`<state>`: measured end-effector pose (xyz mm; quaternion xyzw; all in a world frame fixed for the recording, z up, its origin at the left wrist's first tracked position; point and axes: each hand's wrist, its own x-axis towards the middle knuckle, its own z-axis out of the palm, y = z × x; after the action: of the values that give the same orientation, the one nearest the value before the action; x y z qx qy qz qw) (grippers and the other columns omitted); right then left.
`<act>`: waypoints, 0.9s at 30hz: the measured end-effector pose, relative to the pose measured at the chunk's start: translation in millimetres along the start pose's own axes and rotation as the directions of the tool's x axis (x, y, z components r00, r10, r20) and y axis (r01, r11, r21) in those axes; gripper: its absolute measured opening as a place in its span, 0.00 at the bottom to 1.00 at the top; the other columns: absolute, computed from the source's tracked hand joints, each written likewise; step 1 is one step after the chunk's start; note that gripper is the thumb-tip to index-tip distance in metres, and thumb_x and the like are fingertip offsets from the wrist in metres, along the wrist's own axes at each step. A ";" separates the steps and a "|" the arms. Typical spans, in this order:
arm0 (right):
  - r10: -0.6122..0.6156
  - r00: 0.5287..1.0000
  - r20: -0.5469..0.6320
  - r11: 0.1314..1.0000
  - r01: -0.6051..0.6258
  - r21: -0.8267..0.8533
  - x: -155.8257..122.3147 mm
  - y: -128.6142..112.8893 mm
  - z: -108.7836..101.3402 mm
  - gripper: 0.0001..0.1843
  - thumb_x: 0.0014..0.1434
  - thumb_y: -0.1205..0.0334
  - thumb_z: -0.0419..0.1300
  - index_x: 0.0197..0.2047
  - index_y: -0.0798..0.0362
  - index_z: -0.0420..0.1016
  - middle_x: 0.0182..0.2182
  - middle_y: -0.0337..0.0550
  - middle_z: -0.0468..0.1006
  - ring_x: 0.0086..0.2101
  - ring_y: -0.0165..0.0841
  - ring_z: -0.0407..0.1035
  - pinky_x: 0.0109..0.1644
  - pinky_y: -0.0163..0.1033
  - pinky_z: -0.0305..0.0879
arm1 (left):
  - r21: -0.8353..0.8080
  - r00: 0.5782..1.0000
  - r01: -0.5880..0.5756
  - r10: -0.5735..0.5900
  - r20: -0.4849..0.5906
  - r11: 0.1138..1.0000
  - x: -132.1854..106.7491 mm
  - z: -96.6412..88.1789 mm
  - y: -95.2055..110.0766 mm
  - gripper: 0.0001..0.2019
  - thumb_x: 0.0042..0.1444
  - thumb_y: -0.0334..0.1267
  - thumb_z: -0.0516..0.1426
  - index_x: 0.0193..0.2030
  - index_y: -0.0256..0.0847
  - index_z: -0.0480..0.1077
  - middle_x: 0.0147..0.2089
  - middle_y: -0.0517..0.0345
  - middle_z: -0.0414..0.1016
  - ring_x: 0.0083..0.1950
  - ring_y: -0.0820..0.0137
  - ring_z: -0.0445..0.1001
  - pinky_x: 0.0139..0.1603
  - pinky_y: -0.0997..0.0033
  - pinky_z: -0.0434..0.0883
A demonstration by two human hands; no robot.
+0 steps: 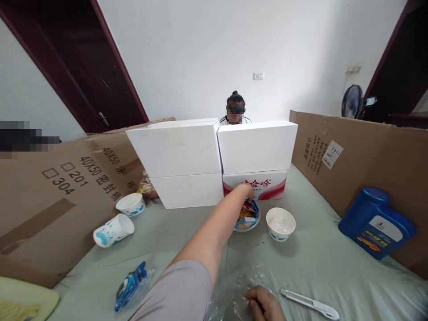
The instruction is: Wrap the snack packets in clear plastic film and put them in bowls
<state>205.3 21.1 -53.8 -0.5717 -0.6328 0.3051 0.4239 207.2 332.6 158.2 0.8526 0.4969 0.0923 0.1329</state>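
Left hand [246, 191] at bowl [250, 228], touching snack packets [245, 219] inside it.

Left hand [245, 192] reaches into snack bowl [249, 229]; right hand [264, 305] rests on plastic bag [239, 285].

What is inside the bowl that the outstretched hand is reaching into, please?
The bowl holds a few colourful snack packets, with the left hand on the topmost. How many there are, and anything beneath them, is covered by the hand and the packets.
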 end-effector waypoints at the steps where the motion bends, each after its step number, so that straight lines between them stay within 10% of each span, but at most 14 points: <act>1: -0.002 1.000 0.001 1.000 0.002 -0.001 0.2 0.6 -0.2 0.19 0.64 0.49 0.49 0.38 0.50 0.76 0.32 0.45 0.78 0.35 0.36 0.73 0.41 0.38 0.68 | 0.013 0.999 0.003 -0.003 0.042 1.000 -1.6 -0.2 -0.3 0.16 0.63 0.43 0.57 0.54 0.37 0.68 0.54 0.51 0.70 0.50 0.61 0.73 0.49 0.58 0.74; 5: -0.018 0.997 0.075 1.000 0.017 0.015 1.6 0.9 -4.0 0.17 0.64 0.52 0.49 0.40 0.49 0.75 0.34 0.45 0.78 0.36 0.36 0.73 0.42 0.38 0.67 | 0.027 0.992 -0.056 0.053 0.114 0.998 -14.4 -10.5 -6.4 0.15 0.64 0.42 0.56 0.55 0.38 0.67 0.55 0.49 0.70 0.50 0.63 0.73 0.49 0.55 0.73; 12: -0.008 0.998 0.059 0.999 0.005 0.045 1.5 -7.7 -7.5 0.15 0.64 0.53 0.49 0.40 0.50 0.75 0.35 0.45 0.78 0.37 0.36 0.72 0.44 0.39 0.67 | 0.004 0.988 -0.101 0.101 -0.116 0.995 -60.8 -42.5 -21.6 0.22 0.64 0.46 0.52 0.63 0.46 0.61 0.61 0.53 0.67 0.62 0.62 0.66 0.61 0.66 0.63; 18: -0.023 0.996 0.085 1.000 0.021 0.023 3.5 -15.8 -11.8 0.14 0.63 0.56 0.49 0.40 0.51 0.74 0.36 0.46 0.78 0.38 0.36 0.73 0.44 0.39 0.67 | 0.059 0.995 0.085 -0.082 -0.059 0.995 -86.2 -22.0 -34.1 0.23 0.53 0.47 0.61 0.53 0.37 0.70 0.54 0.41 0.72 0.53 0.54 0.74 0.50 0.64 0.69; 27: -0.017 0.999 0.051 1.000 0.017 0.008 0.0 -26.8 -15.6 0.15 0.64 0.57 0.47 0.40 0.51 0.73 0.35 0.45 0.78 0.38 0.36 0.72 0.44 0.39 0.67 | 0.001 0.990 0.045 -0.044 -0.132 0.999 -101.5 -1.6 -50.2 0.23 0.58 0.38 0.60 0.59 0.39 0.62 0.56 0.43 0.71 0.57 0.57 0.70 0.55 0.64 0.66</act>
<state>206.7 15.3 -23.3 -0.5568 -0.6471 0.3182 0.4123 115.8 268.0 141.2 0.8336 0.5237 0.1446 0.0999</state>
